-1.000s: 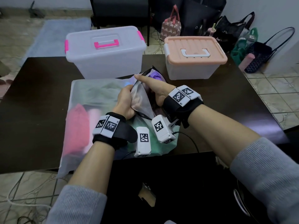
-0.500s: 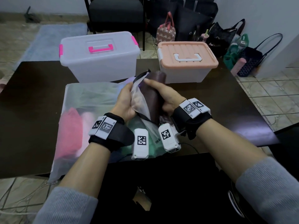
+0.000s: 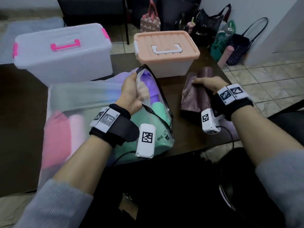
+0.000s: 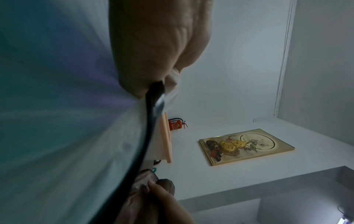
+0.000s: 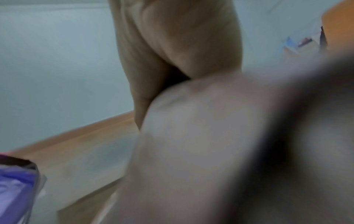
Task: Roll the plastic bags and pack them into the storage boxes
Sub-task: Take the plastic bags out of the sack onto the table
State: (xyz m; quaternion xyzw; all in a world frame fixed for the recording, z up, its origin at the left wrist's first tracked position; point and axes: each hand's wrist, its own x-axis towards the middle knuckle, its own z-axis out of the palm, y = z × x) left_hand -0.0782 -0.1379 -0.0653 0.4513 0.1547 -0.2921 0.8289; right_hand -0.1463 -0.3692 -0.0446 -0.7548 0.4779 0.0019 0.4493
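Observation:
A large clear zip pouch [image 3: 92, 102] lies on the dark table [image 3: 21, 112], holding pink, green and purple plastic bags. My left hand [image 3: 133, 91] grips the pouch's open black-edged mouth [image 4: 151, 98] and holds it up. My right hand [image 3: 205, 83] grips a folded brown plastic bag [image 3: 195, 96], now outside the pouch, low over the table to its right. In the blurred right wrist view the brown bag [image 5: 201, 136] fills the frame under the fingers. Two closed storage boxes stand behind: a clear one with pink handle [image 3: 62, 53] and one with a peach lid [image 3: 166, 46].
Several handbags and tote bags [image 3: 230, 38] sit on the tiled floor past the table's right corner. A dark chair [image 3: 92, 12] stands behind the boxes. The table's near edge is close to my lap.
My right hand has pulled the brown bag out of the pouch and carried it to the right. My left hand kept its hold on the pouch mouth.

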